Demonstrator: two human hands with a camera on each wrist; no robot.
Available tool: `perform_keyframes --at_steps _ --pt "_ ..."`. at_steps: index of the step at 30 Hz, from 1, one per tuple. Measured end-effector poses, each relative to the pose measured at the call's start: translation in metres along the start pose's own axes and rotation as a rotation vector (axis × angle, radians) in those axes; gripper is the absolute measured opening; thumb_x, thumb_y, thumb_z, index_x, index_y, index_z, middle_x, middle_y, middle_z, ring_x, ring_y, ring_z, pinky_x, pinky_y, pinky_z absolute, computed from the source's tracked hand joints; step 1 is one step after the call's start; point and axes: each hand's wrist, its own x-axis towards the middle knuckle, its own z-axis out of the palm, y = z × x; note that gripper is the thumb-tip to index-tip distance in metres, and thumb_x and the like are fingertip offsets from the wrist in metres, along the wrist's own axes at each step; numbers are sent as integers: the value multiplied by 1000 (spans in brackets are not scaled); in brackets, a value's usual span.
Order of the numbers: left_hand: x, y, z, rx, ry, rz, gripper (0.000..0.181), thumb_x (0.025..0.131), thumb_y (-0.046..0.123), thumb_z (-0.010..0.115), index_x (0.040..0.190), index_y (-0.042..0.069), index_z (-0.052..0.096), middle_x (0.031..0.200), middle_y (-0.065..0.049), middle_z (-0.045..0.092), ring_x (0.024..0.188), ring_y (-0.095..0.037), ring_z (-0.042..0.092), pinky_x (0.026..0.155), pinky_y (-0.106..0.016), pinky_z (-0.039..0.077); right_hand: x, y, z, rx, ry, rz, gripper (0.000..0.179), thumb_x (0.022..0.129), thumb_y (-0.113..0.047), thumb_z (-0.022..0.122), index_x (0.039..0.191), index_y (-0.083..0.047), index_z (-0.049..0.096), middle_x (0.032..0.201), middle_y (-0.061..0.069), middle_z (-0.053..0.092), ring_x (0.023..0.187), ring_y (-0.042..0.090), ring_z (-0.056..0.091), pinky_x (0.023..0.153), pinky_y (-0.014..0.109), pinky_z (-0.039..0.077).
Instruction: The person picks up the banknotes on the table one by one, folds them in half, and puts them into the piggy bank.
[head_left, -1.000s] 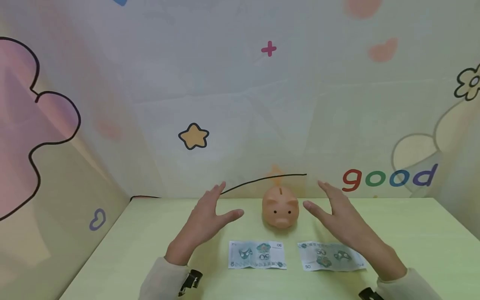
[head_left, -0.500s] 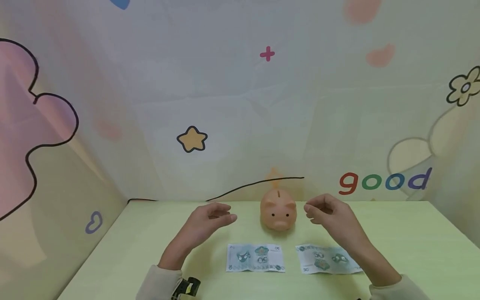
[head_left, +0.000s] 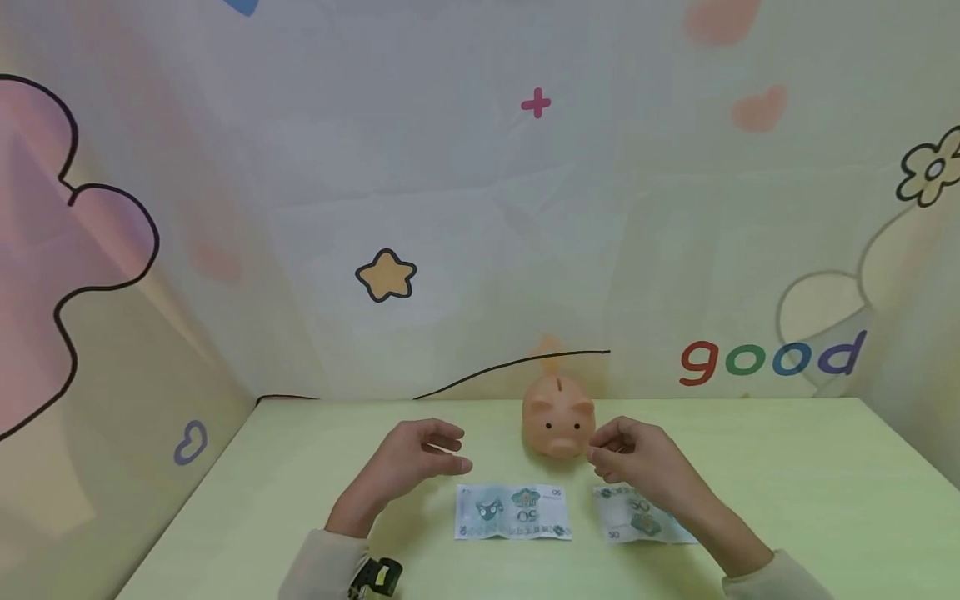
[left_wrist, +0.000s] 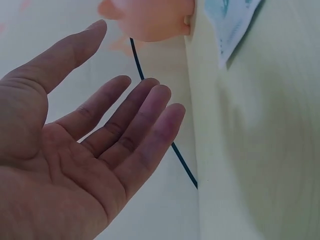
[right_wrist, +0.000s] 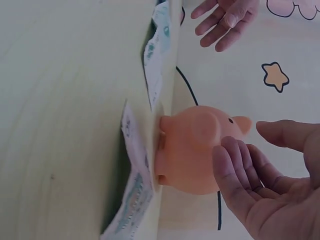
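Note:
An orange piggy bank [head_left: 553, 408], slot on top, stands upright at the back of the table with its face toward me. Two banknotes marked 50 lie in front of it: the left banknote [head_left: 513, 512] in full view, the right banknote [head_left: 626, 527] partly hidden under my right hand [head_left: 647, 460]. That hand hovers above its note with loosely bent fingers holding nothing, its fingertips overlapping the pig's side in the head view. My left hand [head_left: 412, 457] hangs over the table, left of the pig. In the left wrist view its palm [left_wrist: 70, 170] is bare and the fingers spread loosely.
The pale green table [head_left: 262, 517] meets a printed cloth backdrop [head_left: 465, 208] right behind the pig. Cloth walls rise at both sides. A dark device [head_left: 378, 577] is strapped at my left cuff. In the right wrist view, the banknotes' edges [right_wrist: 132, 150] curl up.
Both hands have lowered toward the table, their spread fingers now loosely bent. My right hand has come left and nearer, over its banknote. The pig and notes stay in place.

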Motion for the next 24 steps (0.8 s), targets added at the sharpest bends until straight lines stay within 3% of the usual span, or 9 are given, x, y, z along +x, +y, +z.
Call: perform_keyframes --at_steps 16,24 --pt "3 -14 4 -14 -50 -32 45 87 8 88 126 -7 70 112 -16 74 95 -22 71 80 -39 64 3 16 19 10 -32 52 23 93 -5 80 107 8 66 88 6 71 74 22 69 68 35 63" --pt "3 -24 6 -77 -78 -98 44 87 5 86 125 -8 69 102 -10 71 85 -21 70 77 -39 63 2 17 28 -3 -41 80 31 90 -8 83 110 8 66 87 7 69 71 23 70 67 37 62"
